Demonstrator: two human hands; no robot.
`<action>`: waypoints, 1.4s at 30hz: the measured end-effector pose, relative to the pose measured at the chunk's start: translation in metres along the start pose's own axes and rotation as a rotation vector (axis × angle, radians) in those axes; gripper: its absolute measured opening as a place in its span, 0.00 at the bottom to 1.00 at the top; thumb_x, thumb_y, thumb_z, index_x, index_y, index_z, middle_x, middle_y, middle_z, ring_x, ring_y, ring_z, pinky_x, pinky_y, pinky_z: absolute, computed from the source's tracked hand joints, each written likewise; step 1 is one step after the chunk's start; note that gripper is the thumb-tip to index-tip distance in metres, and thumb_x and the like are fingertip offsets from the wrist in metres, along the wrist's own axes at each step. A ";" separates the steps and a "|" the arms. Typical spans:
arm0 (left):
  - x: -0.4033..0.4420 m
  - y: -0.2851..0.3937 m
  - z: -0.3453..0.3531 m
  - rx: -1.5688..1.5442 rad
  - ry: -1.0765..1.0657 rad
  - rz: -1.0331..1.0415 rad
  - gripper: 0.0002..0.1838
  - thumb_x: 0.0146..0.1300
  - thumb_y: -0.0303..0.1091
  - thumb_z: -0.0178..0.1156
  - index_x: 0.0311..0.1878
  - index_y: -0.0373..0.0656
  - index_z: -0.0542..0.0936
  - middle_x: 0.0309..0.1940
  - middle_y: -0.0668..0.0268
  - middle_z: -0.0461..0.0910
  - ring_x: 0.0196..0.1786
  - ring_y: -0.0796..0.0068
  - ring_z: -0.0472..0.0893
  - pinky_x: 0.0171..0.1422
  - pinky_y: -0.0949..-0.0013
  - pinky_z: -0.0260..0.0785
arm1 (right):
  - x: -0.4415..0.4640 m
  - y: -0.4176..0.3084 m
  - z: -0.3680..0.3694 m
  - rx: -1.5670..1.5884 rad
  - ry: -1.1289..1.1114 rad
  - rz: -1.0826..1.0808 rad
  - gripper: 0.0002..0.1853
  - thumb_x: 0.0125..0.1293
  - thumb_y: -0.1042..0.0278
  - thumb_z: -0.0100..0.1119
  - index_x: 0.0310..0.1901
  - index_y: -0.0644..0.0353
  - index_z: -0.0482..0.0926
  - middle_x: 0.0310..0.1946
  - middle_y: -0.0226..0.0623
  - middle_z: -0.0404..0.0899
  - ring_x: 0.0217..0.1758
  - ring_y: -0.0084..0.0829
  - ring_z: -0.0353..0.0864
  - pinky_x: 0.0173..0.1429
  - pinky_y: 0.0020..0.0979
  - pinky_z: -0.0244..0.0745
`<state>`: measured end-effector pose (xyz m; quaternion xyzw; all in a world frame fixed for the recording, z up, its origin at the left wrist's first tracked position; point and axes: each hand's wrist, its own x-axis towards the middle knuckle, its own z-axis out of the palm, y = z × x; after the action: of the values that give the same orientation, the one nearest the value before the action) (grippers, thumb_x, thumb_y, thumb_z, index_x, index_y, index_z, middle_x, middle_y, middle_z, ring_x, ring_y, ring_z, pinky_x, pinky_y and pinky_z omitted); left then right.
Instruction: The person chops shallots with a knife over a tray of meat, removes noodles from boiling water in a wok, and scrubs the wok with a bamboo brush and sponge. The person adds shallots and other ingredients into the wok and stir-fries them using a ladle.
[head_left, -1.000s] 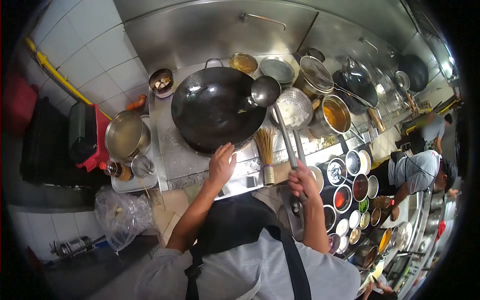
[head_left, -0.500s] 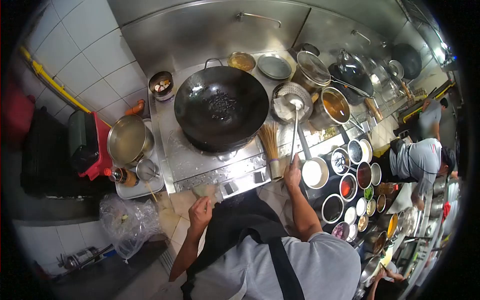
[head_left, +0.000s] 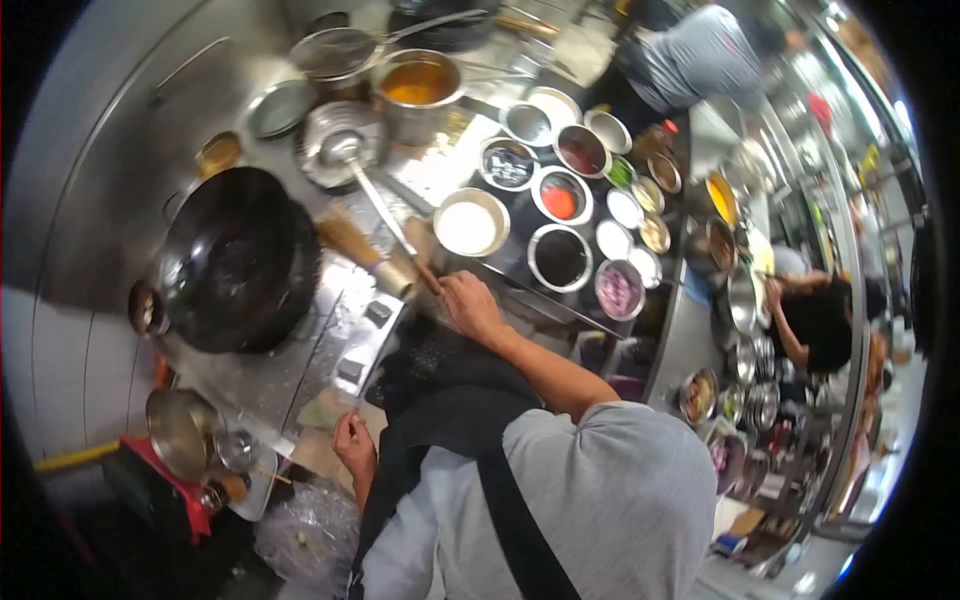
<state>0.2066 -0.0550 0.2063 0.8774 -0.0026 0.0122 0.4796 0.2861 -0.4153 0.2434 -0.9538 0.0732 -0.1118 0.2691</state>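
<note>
My right hand (head_left: 470, 304) is closed around the wooden end of a long-handled ladle (head_left: 378, 198). The ladle's bowl lies in a perforated metal strainer (head_left: 318, 170). Beside the handle rests a bristle wok brush (head_left: 352, 243). My left hand (head_left: 355, 446) is curled low by the stove's front edge, near a pale cloth (head_left: 324, 409). Whether its fingers hold anything is hidden. A large black wok (head_left: 235, 265) sits on the stove to the left, with dark, shiny residue inside.
Pots of orange liquid (head_left: 418, 85) and white liquid (head_left: 468, 226) stand near several seasoning containers (head_left: 560, 258). At lower left are a metal pot (head_left: 180, 430) and a plastic bag (head_left: 305, 535). Co-workers (head_left: 695, 60) are at upper right and right (head_left: 815, 330).
My view has swung right, so the wok and stove now appear farther left and tilted. More of the right-hand counter shows. The ladle's bowl stays in the strainer.
</note>
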 end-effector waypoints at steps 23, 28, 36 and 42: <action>0.016 0.073 0.166 0.134 -0.460 0.197 0.10 0.67 0.31 0.57 0.45 0.35 0.82 0.32 0.55 0.82 0.32 0.63 0.83 0.38 0.65 0.74 | -0.112 0.260 -0.157 -0.225 -0.071 0.873 0.24 0.58 0.70 0.64 0.55 0.53 0.68 0.51 0.60 0.66 0.50 0.65 0.75 0.50 0.53 0.78; 0.012 0.075 0.172 0.133 -0.449 0.299 0.10 0.66 0.29 0.57 0.45 0.35 0.82 0.33 0.54 0.82 0.34 0.60 0.83 0.39 0.64 0.74 | -0.107 0.229 -0.204 -0.153 0.068 0.685 0.16 0.58 0.68 0.63 0.48 0.57 0.72 0.42 0.56 0.73 0.44 0.57 0.78 0.49 0.49 0.76; 0.008 0.098 0.150 0.235 -0.368 0.252 0.09 0.64 0.30 0.59 0.43 0.38 0.83 0.33 0.54 0.82 0.37 0.56 0.83 0.43 0.60 0.74 | -0.142 0.301 -0.171 1.299 0.380 0.939 0.05 0.65 0.67 0.61 0.37 0.51 0.74 0.31 0.25 0.74 0.31 0.20 0.74 0.31 0.27 0.73; 0.011 0.091 0.109 0.247 -0.231 0.160 0.10 0.63 0.32 0.59 0.43 0.39 0.84 0.40 0.56 0.84 0.42 0.53 0.83 0.48 0.58 0.76 | -0.086 0.211 -0.207 1.477 0.276 0.737 0.08 0.64 0.74 0.55 0.44 0.53 0.73 0.36 0.29 0.78 0.39 0.26 0.79 0.44 0.31 0.78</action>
<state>0.2181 -0.1956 0.2240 0.9222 -0.1260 -0.0503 0.3621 0.1343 -0.6789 0.2888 -0.4249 0.3207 -0.1515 0.8329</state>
